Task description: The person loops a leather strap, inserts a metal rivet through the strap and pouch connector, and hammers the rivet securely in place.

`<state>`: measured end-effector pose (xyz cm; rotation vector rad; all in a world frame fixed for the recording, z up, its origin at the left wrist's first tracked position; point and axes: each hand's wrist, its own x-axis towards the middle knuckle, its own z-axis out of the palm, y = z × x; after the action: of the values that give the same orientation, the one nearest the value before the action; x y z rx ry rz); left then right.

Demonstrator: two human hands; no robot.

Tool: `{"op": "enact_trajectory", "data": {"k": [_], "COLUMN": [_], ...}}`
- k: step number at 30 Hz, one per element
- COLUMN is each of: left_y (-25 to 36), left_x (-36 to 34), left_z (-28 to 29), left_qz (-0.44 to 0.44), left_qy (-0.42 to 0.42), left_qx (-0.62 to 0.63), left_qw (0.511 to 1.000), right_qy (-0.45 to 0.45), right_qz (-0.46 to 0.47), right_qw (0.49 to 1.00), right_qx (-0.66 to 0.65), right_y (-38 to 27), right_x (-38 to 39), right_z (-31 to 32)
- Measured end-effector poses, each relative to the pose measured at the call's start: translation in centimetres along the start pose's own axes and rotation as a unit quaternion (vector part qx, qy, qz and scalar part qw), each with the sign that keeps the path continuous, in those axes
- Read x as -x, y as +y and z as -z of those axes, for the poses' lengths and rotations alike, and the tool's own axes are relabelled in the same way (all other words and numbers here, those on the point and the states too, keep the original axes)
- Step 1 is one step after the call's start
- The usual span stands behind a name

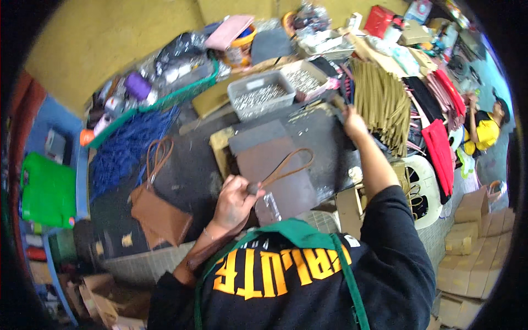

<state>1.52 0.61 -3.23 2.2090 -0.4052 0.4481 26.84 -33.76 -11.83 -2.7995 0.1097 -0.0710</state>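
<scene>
Nearest to the camera is the person's chest, in a black sweatshirt with orange letters and the green straps of an apron (308,231). Just above it the left hand (234,201) is closed around the end of a thin brown leather strap (286,168), which makes a long loop lying over a dark brown leather panel (275,176) on the black worktable (181,181). The right hand (353,122) is stretched far out to the back edge of the table, beside a bundle of olive-yellow strips (382,104); if its fingers hold something I cannot tell, because the hand is seen from behind.

The strap looks light, soft and flexible, so I judge it will bend and swing when it is lifted; it is better to take it near the joined end, where the left hand has it, and not in the middle of the loop. The panel seems flat, stiffer and matte.

On the left lies a tan leather handbag (159,217) with two thin handles. Behind stand grey plastic trays (258,96) with small shiny metal parts, and a heap of blue cords (129,146)
</scene>
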Motion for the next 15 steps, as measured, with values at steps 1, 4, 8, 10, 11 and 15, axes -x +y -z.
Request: {"op": "enact_trajectory", "data": {"k": [1,4,8,10,11,15], "left_y": [-0.1,-0.3,-0.4,-0.6,-0.5,-0.6], "left_x": [0.1,0.3,0.4,0.4,0.3,0.4], "left_z": [0.1,0.2,0.2,0.3,0.3,0.1], "left_qz": [-0.001,0.011,0.009,0.009,0.01,0.017], "left_qy": [0.001,0.022,0.013,-0.005,-0.007,-0.037], "left_qx": [-0.002,-0.002,-0.002,-0.004,0.0,-0.046], "left_qw": [1.0,1.0,1.0,1.0,1.0,0.998], "right_qy": [0.091,0.078,-0.084,-0.016,0.0,-0.162], "right_qz": [0.042,0.033,0.196,0.346,0.445,0.431], "right_qw": [0.994,0.955,0.899,0.913,0.885,0.885], "right_qx": [-0.043,-0.286,-0.382,-0.216,-0.14,-0.065], "right_y": [-0.8,-6.9,-12.0,-13.4,-14.0,-16.6], "right_x": [0.7,6.2,15.7,19.1,20.1,22.6], "right_z": [1.0,8.0,14.9,16.3,16.9,17.4]}}
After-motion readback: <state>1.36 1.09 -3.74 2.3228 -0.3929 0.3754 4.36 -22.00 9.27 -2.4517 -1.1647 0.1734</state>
